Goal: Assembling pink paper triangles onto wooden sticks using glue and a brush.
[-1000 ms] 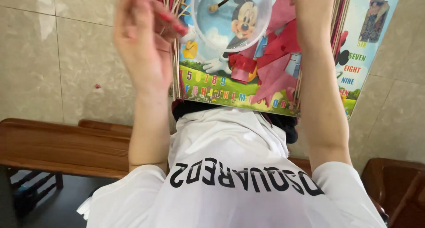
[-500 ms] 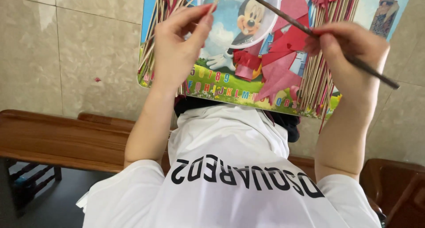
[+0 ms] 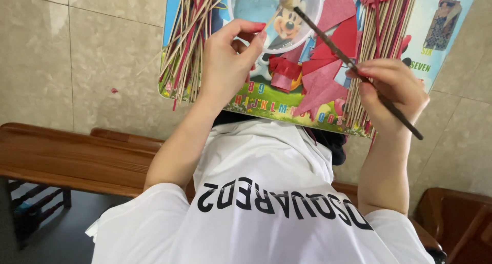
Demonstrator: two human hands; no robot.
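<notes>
Oddly, the view seems upside down, so the person's white shirt (image 3: 266,192) fills the bottom and the work sits at the top. Their right hand (image 3: 392,92) is closed around a thin dark brush (image 3: 353,64), pinched between thumb and fingers near the middle of the handle. The brush's long axis runs from about four o'clock, where the bare end pokes out past the hand, up to about ten o'clock, where the pale tip touches or hovers just over a round clear dish (image 3: 274,13); I cannot tell which. The left hand (image 3: 230,59) is curled, thumb and forefinger drawn together at the dish's lower left rim, perhaps pinching something small, though what is too tiny to make out. The dish lies at eleven o'clock from the right hand and at one o'clock from the left, which is nearer to it. Under everything lies a colourful cartoon board (image 3: 266,105), with bundles of thin sticks (image 3: 187,43) at both sides and red paper scraps (image 3: 323,74) between.
</notes>
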